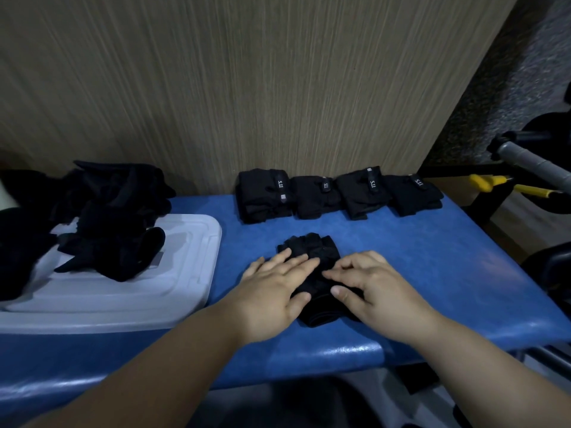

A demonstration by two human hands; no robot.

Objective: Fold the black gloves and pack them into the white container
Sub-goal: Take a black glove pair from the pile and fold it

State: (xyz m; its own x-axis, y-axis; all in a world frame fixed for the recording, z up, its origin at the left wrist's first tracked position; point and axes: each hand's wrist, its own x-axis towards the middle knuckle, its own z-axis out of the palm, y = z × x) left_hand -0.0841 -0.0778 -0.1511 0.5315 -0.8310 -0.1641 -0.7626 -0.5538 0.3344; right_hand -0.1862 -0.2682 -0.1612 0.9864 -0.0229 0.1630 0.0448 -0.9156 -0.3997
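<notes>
Black glove (309,245) lies flat on the blue tabletop (401,257), centre front, under both hands. Left hand (272,291): grip spread, fingers straight, pressing the fabric down. Right hand (367,285): grip arched, fingertips and thumb resting on the glove, no pinch seen. Four folded gloves (336,196) sit in a row behind; an unfolded pile (108,236) lies on the lidded white container (154,291). Judgement: keep the left hand flat as anchor, fold evenly, match edges, press the crease.

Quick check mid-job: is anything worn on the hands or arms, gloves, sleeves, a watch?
Nothing worn shows. The left hand and right hand are bare, no gloves or rings visible. Left forearm and right forearm are bare to the frame edge: no sleeves, watch or bands.
</notes>
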